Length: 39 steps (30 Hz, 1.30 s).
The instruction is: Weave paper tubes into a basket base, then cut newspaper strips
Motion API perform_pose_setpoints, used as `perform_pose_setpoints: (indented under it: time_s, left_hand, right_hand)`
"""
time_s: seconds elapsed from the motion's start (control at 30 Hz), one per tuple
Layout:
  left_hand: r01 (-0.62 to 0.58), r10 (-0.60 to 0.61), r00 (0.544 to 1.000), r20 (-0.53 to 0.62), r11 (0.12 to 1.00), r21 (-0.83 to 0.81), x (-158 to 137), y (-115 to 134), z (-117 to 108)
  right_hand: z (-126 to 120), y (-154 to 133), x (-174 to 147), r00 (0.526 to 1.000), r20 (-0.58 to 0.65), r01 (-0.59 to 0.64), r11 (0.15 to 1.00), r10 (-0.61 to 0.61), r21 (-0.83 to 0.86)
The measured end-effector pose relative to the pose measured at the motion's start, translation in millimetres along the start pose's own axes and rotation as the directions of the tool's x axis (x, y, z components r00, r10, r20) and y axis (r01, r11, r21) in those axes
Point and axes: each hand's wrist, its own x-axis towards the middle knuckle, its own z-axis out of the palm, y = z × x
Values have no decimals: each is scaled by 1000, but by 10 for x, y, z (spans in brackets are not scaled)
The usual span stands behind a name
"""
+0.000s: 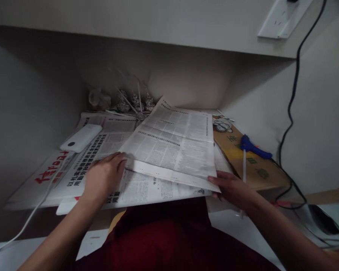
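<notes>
A newspaper sheet [169, 139] with a strip folded along its near edge lies slanted over other newspapers [93, 150]. My left hand [106, 173] is closed at the sheet's near left corner, its fingertips pressed together on the fold. At the near right corner my right hand [228, 186] pinches the paper, with the thumb on top and the fingers partly hidden beneath. A white box-like device [81, 137] with a dark round spot rests on the newspapers left of the sheet.
Several coiled paper pieces [135, 101] stand at the back beside a crumpled clear bag [98, 98]. On cardboard [243, 162] at right lie a blue glue gun [254, 146] and a coil [222, 124]. A black cable [292, 94] hangs from a wall socket [279, 22].
</notes>
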Motion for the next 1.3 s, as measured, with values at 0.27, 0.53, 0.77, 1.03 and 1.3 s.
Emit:
perform_pose_setpoints:
  time_s: [0.27, 0.53, 0.77, 1.03, 1.3]
  left_hand:
    - [620, 176, 741, 648, 191, -761, -177, 710, -114]
    - [711, 89, 681, 727, -319, -627, -176, 1140, 148]
    - [681, -29, 649, 760, -422, -598, -132, 1194, 168]
    - [656, -85, 694, 715, -333, -677, -169, 1210, 179]
    - [564, -207, 701, 683, -425, -708, -167, 1242, 207]
  right_hand:
    - [435, -156, 252, 987, 138, 56, 980, -83, 191]
    - [135, -332, 159, 899, 437, 204, 918, -38, -339]
    - [-423, -770, 729, 835, -75, 102, 287, -545, -952]
    - [-329, -989, 1217, 850, -131, -104, 81, -511, -991]
    - [-316, -967, 1049, 922, -147, -160, -8, -358, -987]
